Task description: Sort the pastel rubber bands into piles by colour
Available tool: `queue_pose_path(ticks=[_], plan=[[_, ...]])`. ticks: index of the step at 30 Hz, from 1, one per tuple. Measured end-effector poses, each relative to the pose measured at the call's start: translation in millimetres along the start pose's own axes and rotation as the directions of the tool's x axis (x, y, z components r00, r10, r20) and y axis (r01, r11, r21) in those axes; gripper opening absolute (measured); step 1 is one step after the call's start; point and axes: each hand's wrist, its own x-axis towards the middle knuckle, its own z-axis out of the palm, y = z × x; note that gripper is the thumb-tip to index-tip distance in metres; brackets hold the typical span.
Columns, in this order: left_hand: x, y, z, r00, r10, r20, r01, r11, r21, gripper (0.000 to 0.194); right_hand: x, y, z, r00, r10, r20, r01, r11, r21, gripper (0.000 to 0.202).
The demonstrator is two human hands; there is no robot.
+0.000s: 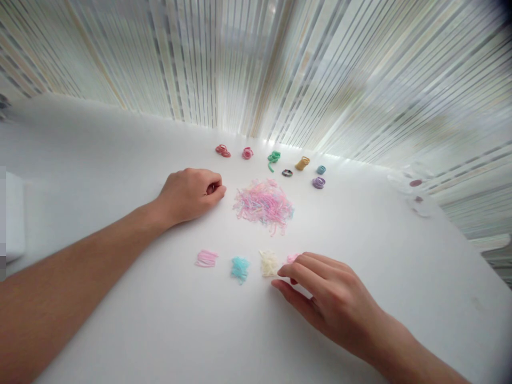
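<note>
one pastel pile (264, 202), between both hands (192, 194)

White table (140, 330): pastel pile (264, 204) mid-table; pink bunch (206, 258), blue bunch (240, 269), yellow bunch (268, 263) and second pink bunch (292, 258) nearer; coloured coils (303, 164) beyond

At five o'clock, the right hand (330, 296) partly hides a pink pile (293, 257); at nine, the left hand (190, 194) conceals its palm and a white object (15, 216) is cropped. Clear items (416, 182) at three look blurred.
</note>
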Motion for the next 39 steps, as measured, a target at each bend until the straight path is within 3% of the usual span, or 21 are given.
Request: queue_pose_path(ticks=[20,32,39], plan=[[0.9,0.6,0.3,1.0,-0.01,0.006,0.01,1.0,0.014,0.03,-0.2,-0.6,-6.2,0.998,-0.031,-0.054,0.031,0.999,0.016,0.011],[-0.8,-5.6,1.6,1.0,-0.007,0.008,0.007,0.999,-0.045,0.031,7.7,-1.4,-7.2,0.969,-0.049,-0.244,0.069,0.995,0.074,0.017],[-0.5,-6.0,0.4,1.0,-0.003,0.022,0.003,0.999,-0.038,0.033,10.1,7.2,-8.9,0.939,0.017,-0.344,0.03,0.991,0.131,0.015]])
